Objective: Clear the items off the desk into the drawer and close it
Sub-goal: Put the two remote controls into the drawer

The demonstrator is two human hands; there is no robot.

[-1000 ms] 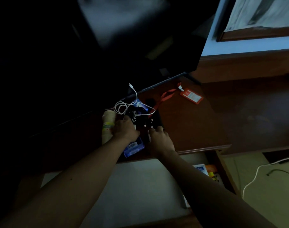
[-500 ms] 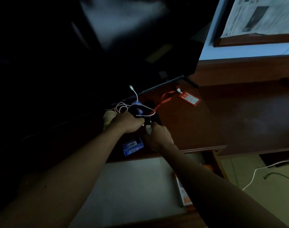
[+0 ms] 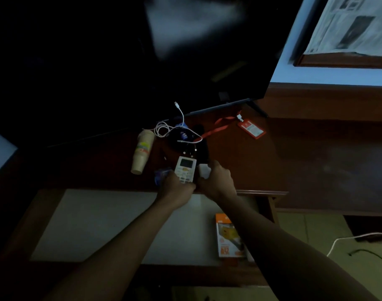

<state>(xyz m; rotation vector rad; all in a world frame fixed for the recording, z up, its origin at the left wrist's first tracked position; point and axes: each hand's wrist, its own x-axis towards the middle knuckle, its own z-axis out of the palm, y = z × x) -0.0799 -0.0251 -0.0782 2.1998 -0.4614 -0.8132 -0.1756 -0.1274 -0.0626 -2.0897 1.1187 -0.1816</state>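
Left hand curled round the lower end of the white rectangular remote control with a small screen; something blue showing at its far side, not identifiable. Right hand curled round a small white block, apparently a charger plug. Both held at the front edge of the dark reddish wooden desk, just above the open drawer.

Advised for the step in hand: carry both pieces straight back over the desk edge and set them down low on the pale drawer floor, not dropped. Black cable tangle lying just beyond the remote; whether joined to the plug, not determinable, so lift slowly and watch for drag.

Drawer contents: one orange-and-white printed packet, near the right wall, partly hidden by the right forearm. Rest of the pale floor bare where visible.

Remaining on the desk beyond the remote: stack of tan paper cups lying on its side, coiled white cable, orange lanyard with card holder.
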